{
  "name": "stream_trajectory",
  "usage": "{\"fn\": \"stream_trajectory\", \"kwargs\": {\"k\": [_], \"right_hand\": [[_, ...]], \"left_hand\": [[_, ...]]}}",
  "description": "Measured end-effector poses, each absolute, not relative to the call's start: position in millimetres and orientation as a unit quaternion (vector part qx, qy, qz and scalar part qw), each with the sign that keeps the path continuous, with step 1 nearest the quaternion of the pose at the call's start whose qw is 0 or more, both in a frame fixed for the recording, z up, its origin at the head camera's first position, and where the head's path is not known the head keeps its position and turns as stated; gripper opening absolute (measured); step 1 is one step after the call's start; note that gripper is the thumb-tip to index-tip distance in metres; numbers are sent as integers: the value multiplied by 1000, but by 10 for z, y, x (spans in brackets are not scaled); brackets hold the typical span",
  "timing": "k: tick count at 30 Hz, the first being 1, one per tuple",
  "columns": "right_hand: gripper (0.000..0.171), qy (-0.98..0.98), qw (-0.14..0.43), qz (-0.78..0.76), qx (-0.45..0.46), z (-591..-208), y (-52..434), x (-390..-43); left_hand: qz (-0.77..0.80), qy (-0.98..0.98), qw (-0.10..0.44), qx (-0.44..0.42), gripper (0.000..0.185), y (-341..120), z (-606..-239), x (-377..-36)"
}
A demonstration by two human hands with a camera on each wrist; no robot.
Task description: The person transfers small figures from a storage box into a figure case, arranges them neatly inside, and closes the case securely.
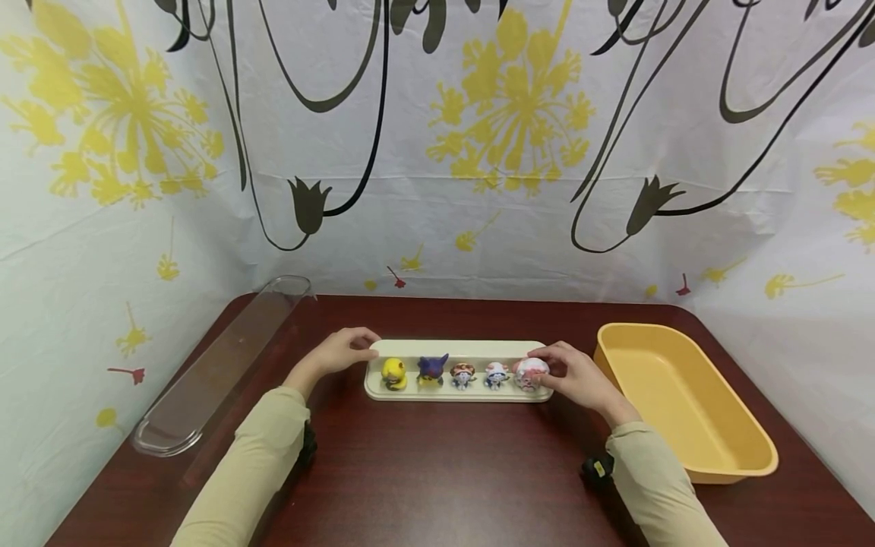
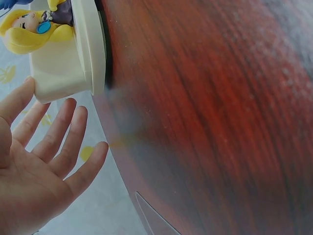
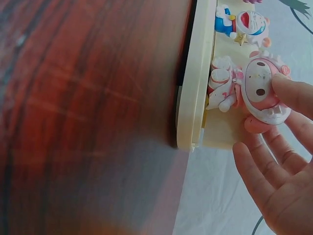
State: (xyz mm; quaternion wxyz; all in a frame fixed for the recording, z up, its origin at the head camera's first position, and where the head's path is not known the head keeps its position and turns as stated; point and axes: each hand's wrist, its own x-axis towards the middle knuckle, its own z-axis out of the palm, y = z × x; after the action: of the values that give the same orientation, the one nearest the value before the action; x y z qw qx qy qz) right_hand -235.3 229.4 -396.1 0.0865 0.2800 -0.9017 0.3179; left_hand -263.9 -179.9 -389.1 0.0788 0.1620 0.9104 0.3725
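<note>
A long cream display stand point(image 1: 458, 396) lies across the table with a row of several small figurines on it. At its right end, my right hand point(image 1: 577, 374) pinches a pink-and-white figurine point(image 3: 254, 90) by its head, thumb on the face and fingers behind. Beside that one sits a blue-and-white figurine point(image 3: 239, 22). My left hand point(image 1: 342, 351) is at the stand's left end, fingers extended and fingertips right at its edge. Nearest to it is a yellow-haired figurine point(image 2: 22, 36); a purple one point(image 1: 431, 370) and a brown-topped one point(image 1: 462, 375) follow to the right.
A clear plastic cover point(image 1: 225, 365) lies along the table's left edge. On the right stands a yellow tub point(image 1: 683, 403), close to the right forearm. A patterned white cloth point(image 1: 410, 228) hangs behind and beside the dark red-brown table point(image 1: 437, 471).
</note>
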Motion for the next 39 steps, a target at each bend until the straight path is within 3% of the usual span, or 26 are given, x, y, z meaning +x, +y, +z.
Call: {"fn": "stream_trajectory", "kwargs": {"k": [19, 27, 32, 39], "right_hand": [[37, -903, 102, 353, 224, -3920, 2409, -2245], [38, -905, 113, 373, 171, -3814, 2459, -2186], [36, -909, 117, 370, 154, -3804, 2442, -2132], [28, -927, 108, 332, 140, -3872, 2397, -2096]], "left_hand": [[344, 926, 54, 142, 37, -1804, -3876, -2552], [326, 935, -41, 137, 42, -1753, -3649, -2371], [290, 938, -108, 156, 46, -1702, -3391, -2120], [253, 933, -162, 197, 46, -1684, -3066, -1734]]}}
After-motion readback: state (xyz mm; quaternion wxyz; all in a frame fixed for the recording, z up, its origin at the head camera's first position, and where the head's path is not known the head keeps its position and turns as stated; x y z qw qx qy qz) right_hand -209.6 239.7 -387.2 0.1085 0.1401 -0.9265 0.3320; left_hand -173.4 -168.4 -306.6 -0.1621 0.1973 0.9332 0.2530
